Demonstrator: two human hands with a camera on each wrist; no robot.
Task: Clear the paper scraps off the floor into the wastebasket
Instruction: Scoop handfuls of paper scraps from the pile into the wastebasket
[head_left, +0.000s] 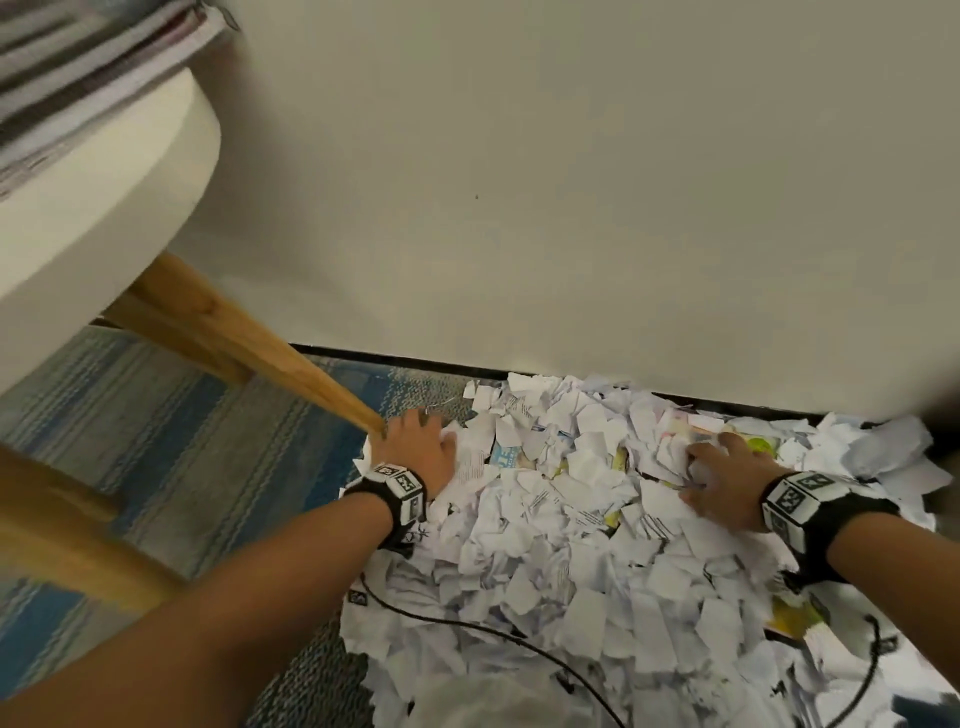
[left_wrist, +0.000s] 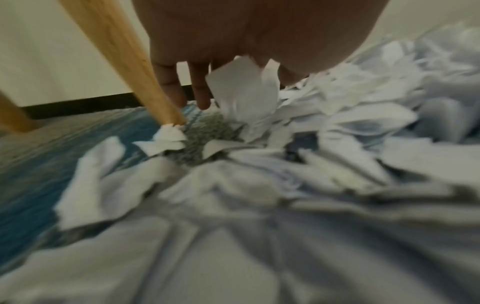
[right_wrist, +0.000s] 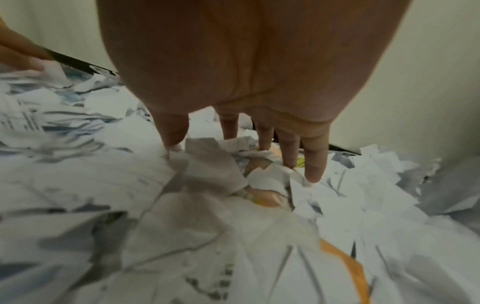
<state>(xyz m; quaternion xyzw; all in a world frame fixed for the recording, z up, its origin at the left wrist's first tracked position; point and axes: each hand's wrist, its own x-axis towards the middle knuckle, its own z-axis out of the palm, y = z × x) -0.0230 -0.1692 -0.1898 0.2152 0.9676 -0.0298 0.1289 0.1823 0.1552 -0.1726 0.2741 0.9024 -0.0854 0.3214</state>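
Observation:
A broad heap of torn white and printed paper scraps (head_left: 571, 519) lies on the floor against the wall. My left hand (head_left: 423, 441) rests at the heap's left edge, right beside the foot of a wooden table leg (head_left: 249, 343). Its fingers (left_wrist: 171, 86) point straight down toward the rug, and a white scrap (left_wrist: 241, 92) stands against the palm. My right hand (head_left: 719, 467) is spread on the far right part of the heap, and its straight fingers (right_wrist: 314, 164) press their tips into the scraps (right_wrist: 130, 185). No wastebasket shows in any view.
A round white table (head_left: 104, 208) with stacked papers (head_left: 78, 67) overhangs on the left. A blue-grey striped rug (head_left: 182, 441) covers the floor left of the heap. The plain wall (head_left: 571, 208) with a black baseboard (head_left: 405, 359) closes the far side. Black cables (head_left: 493, 634) cross the near scraps.

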